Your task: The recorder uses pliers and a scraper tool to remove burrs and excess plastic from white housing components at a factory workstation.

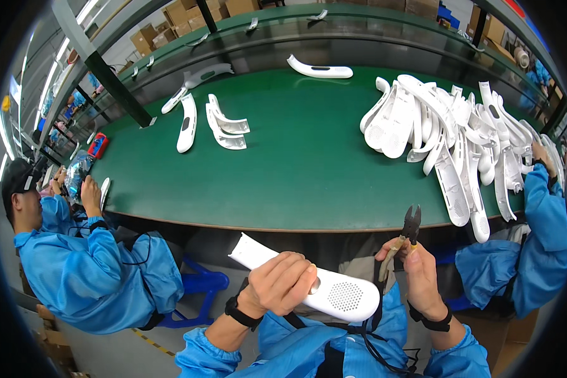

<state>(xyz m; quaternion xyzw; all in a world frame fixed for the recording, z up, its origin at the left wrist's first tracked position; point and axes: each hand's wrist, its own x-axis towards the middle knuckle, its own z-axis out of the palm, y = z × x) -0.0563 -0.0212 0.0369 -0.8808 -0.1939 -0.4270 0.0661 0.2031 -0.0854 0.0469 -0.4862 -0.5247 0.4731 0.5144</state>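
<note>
Head view: the left hand (283, 281) was wrapped around a long white plastic shell (309, 283), gripping it near the middle so that its perforated round end pointed right, just below the near edge of the green table (296, 164). The right hand (419, 274) was closed on the handles of small cutting pliers (409, 230), held upright with the jaws upward, near the shell but apart from it. A heap of white shells (447, 135) lay on the table's right. A co-worker in a blue coat (88, 264) sat at left.
</note>
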